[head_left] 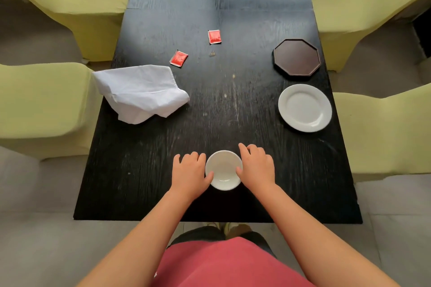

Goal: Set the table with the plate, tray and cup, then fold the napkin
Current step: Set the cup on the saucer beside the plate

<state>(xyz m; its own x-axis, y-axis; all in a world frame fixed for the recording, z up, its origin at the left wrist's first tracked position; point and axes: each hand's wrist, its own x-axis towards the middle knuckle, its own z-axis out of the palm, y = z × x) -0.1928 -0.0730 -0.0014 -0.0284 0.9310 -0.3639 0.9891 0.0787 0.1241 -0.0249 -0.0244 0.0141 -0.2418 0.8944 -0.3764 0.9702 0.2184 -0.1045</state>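
Observation:
A small white cup (223, 171) stands upright on the black table (140, 170) near its front edge, in the middle. My left hand (190, 173) touches its left side and my right hand (255, 165) touches its right side, so both hands cradle it. A round white plate (304, 107) lies at the right edge. Behind the plate sits a dark octagonal tray (296, 57). A crumpled white napkin (140, 92) lies at the left edge, partly overhanging it.
Two red sachets (178, 58) (214, 36) lie on the table past the napkin. Yellow-green chairs (42, 109) (384, 133) stand close along both long sides. My red shirt fills the bottom of the view.

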